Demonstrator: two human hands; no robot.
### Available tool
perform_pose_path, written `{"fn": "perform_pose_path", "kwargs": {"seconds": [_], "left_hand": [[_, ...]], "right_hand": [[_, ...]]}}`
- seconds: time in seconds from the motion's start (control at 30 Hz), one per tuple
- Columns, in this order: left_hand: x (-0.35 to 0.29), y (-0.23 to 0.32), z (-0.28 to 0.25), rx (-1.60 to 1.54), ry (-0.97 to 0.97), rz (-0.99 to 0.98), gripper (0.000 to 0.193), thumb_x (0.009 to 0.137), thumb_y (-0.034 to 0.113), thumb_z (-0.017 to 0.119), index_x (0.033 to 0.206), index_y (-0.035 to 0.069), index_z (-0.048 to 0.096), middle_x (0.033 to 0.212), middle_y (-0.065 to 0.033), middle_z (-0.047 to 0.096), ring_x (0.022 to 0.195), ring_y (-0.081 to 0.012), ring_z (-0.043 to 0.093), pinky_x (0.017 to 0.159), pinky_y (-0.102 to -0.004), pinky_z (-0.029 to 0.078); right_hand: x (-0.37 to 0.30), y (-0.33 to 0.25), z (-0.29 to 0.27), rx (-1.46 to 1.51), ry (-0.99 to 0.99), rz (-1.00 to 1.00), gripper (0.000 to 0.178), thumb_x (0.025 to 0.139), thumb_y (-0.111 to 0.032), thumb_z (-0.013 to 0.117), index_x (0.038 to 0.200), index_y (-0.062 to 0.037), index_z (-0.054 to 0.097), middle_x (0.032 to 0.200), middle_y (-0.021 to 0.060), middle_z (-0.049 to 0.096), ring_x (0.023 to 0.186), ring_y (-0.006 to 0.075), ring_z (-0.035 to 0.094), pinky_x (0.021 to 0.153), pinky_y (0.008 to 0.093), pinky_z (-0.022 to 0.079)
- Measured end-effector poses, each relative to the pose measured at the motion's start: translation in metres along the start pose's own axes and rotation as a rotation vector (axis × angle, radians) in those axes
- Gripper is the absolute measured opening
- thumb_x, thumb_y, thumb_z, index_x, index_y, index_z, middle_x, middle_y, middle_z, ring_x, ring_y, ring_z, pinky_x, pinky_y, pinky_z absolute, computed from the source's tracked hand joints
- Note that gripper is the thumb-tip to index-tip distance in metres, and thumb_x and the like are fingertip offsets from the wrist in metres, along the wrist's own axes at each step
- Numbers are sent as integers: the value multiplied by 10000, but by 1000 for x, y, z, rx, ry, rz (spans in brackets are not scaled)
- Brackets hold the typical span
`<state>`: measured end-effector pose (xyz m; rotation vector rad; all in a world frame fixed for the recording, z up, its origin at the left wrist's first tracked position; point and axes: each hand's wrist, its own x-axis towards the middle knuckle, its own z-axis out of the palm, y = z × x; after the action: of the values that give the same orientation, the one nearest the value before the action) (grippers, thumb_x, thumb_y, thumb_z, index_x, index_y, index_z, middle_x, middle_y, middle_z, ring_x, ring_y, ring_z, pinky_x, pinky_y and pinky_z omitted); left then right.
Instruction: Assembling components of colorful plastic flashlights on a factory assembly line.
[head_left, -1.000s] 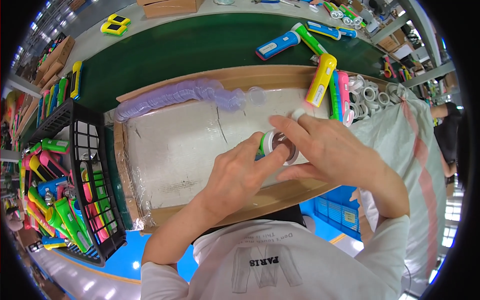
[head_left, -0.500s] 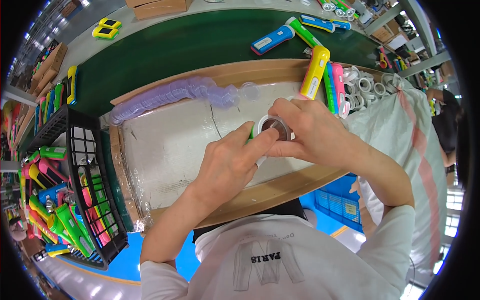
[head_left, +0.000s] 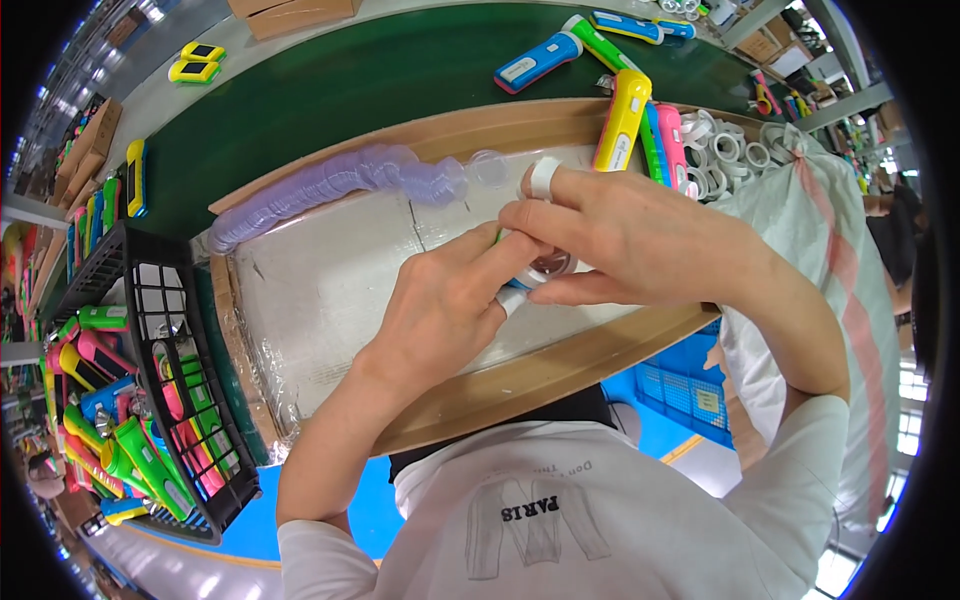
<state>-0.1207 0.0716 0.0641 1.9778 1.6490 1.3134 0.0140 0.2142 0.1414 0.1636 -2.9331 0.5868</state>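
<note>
Over a shallow cardboard tray [head_left: 330,330], both of my hands close round the round end of a flashlight [head_left: 553,264]. Its rim faces up, and blue and green bits show between my fingers; the rest of it is hidden. My left hand [head_left: 435,300] grips it from the left, a white band round its thumb. From the right, my right hand [head_left: 645,235] has bent fingers over the rim and its thumb beneath; a white band circles one raised finger. A row of clear, purplish plastic discs [head_left: 330,185] lies along the tray's far side, one disc [head_left: 488,168] apart at its right end.
Flashlights, one yellow [head_left: 622,120] and one blue [head_left: 538,62], lie beyond the tray on the green surface [head_left: 330,90]. White rings [head_left: 728,148] pile up at right beside a white woven sack [head_left: 800,300]. A black crate [head_left: 190,400] of colourful flashlights stands left, a blue basket [head_left: 685,395] low right.
My right hand has shifted over the flashlight's round end, covering more of it, and one finger with a white band is now raised. The view has moved slightly.
</note>
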Motion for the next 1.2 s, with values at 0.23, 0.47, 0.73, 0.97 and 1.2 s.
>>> {"fn": "perform_pose_path", "kwargs": {"seconds": [0.23, 0.47, 0.73, 0.97, 1.2], "left_hand": [[-3, -2, 8, -30, 24, -68, 562, 669, -93, 630, 1188, 88, 516, 1050, -142, 649, 877, -353, 648, 683, -416, 535], [-2, -28, 26, -516, -11, -331, 775, 776, 126, 766, 1386, 131, 287, 1107, -208, 633, 1004, -378, 641, 855, -408, 492], [23, -38, 35, 572, -148, -357, 397, 695, 102, 751, 986, -32, 516, 762, -202, 672, 694, -361, 691, 596, -416, 550], [35, -30, 4, 285, -280, -452, 509, 690, 138, 759, 1102, -36, 515, 852, -232, 672, 775, -428, 661, 665, -485, 509], [66, -29, 35, 370, -417, -404, 408, 685, 116, 716, 991, -65, 516, 752, -281, 648, 715, -443, 661, 627, -493, 522]], "right_hand": [[4, 5, 31, -131, 170, 291, 319, 748, -279, 705, 864, -21, 557, 777, 160, 557, 618, 352, 607, 538, 440, 499], [-2, 34, 33, -112, 240, 8, 230, 884, -236, 616, 998, -38, 585, 948, 127, 551, 712, 299, 587, 570, 385, 469], [10, 82, 88, -357, 256, 349, 234, 923, -221, 517, 998, -11, 588, 915, 143, 579, 737, 295, 610, 554, 370, 489], [9, 54, 51, 391, 297, 488, 315, 971, -300, 461, 1055, -19, 577, 913, 122, 601, 813, 276, 605, 581, 360, 484], [-19, 88, 80, -124, 473, 366, 150, 872, -143, 525, 848, 4, 541, 863, 174, 536, 768, 368, 561, 630, 456, 437]]}}
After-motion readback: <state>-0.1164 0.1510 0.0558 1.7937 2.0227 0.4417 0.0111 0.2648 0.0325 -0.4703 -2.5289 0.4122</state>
